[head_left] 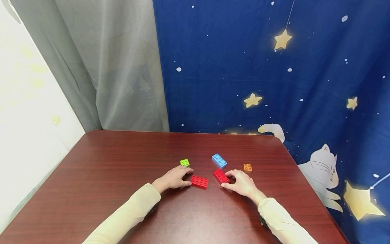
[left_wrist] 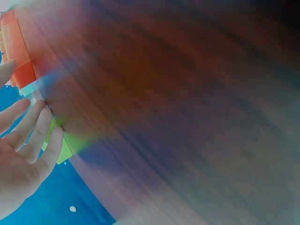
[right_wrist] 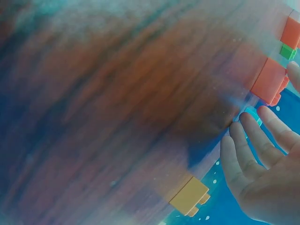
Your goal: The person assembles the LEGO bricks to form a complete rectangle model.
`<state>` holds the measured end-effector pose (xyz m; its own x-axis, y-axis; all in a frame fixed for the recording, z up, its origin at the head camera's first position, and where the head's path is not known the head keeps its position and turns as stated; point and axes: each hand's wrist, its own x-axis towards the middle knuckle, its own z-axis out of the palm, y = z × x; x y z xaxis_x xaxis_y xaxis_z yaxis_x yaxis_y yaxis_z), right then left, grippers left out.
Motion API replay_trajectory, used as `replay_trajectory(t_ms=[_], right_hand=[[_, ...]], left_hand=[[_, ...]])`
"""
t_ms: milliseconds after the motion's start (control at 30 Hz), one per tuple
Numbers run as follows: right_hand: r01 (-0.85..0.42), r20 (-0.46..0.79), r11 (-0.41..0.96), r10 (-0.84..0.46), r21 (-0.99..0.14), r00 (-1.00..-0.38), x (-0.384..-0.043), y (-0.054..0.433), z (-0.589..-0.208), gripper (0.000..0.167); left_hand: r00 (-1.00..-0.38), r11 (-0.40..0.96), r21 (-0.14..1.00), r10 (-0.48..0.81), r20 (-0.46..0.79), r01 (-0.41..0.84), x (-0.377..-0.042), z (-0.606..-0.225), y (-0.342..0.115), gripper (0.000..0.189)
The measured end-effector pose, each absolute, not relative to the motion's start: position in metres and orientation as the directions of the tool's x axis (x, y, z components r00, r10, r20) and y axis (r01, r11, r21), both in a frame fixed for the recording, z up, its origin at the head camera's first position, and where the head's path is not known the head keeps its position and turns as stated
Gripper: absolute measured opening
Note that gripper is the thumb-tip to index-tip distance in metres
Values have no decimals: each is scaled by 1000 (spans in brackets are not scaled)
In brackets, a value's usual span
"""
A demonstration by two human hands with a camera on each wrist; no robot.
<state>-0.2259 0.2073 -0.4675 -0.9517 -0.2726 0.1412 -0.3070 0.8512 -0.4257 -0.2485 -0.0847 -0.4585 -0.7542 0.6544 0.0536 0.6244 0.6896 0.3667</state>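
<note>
Near the middle of the table, my left hand [head_left: 175, 177] lies at the left end of a red building brick [head_left: 199, 182], thumb close to it. In the left wrist view, the fingers of that hand [left_wrist: 21, 154] are spread and nearly straight. A small lime-green brick [head_left: 184, 163] sits just beyond its fingertips. Beside a second red brick [head_left: 221, 176], my right hand [head_left: 242, 183] has thumb and fingers apart. The right wrist view shows extended fingers and the thumb near this red brick [right_wrist: 269, 80]; whether they touch cannot be told.
A light-blue brick [head_left: 219, 161] lies behind the second red one. Farther right is a small orange brick [head_left: 247, 168]. The dark red-brown table [head_left: 122, 152] has a rounded far edge, with grey and blue starry curtains [head_left: 213, 67] behind it.
</note>
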Motion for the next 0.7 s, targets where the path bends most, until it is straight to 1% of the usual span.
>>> replay_trajectory(t_ms=[267,500,700], right_hand=[[-320,144,838,-286,-441,-947,-226,209,-468,38],[-369,168,799,-329,-476,-929,-226,213,-468,38],[-441,195,758,-398,-481,-896,-226,216,-468,38]], left_hand=[[-737,664,367,669,96,651,-250,-459,-84,28],[-728,658,366,680,88,658,-250,-460,-84,31],[-721,659,339,687,90,671,-250,-462,-85,28]])
